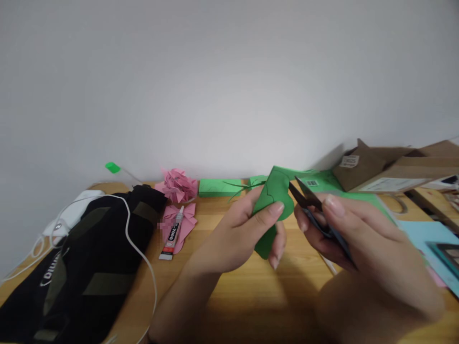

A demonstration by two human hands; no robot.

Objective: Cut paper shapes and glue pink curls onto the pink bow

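Observation:
Between the thumb and fingers of my left hand [236,234] is a folded piece of green paper [274,188], with a curved line drawn on it and a rounded, scalloped right edge. My right hand [373,239] grips a pair of dark scissors [315,205]. Their blades are spread and point up and left, with the tips close beside the paper's right edge. Whether a blade touches the paper I cannot tell. My fingers partly hide the scissors' handles and the lower part of the paper.
Left on the wooden table [215,310] lie a black bag [107,258], a white cable [127,224] and a glue tube [172,236] on pink paper. Behind are a pink paper flower [177,185] and a green paper stack [219,187]. A cardboard box [390,167] stands back right.

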